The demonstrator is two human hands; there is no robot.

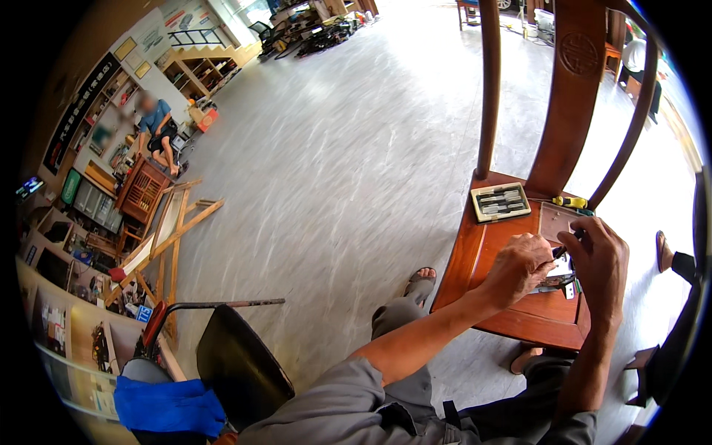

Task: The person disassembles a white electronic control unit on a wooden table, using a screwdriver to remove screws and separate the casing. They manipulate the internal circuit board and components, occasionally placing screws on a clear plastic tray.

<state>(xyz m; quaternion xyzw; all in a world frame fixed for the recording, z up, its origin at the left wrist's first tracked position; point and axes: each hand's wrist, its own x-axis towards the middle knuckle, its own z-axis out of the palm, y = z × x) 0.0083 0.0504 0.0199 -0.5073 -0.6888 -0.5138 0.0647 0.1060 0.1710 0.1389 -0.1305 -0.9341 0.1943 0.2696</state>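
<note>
Both my hands work close together above the seat of a dark reddish wooden chair (475, 271). My left hand (521, 267) is closed in a fist-like grip. My right hand (599, 252) pinches with thumb and fingers just to its right. A small dark piece (559, 253) shows between them; its kind is hidden by the fingers. Below the hands lies a small metal part with white and silver faces (568, 288), partly covered. Behind them sit a shallow clear tray (549, 226), a yellow-handled screwdriver (569, 202) and a cream box of several slim tools (501, 202).
The chair's tall slatted back (571, 96) rises beyond the seat. A black-seated chair (241, 363) and a blue cloth (167, 404) stand at lower left. Wooden frames (167, 237) and a seated person (156, 126) are farther left. Another person's foot (664, 252) shows at right.
</note>
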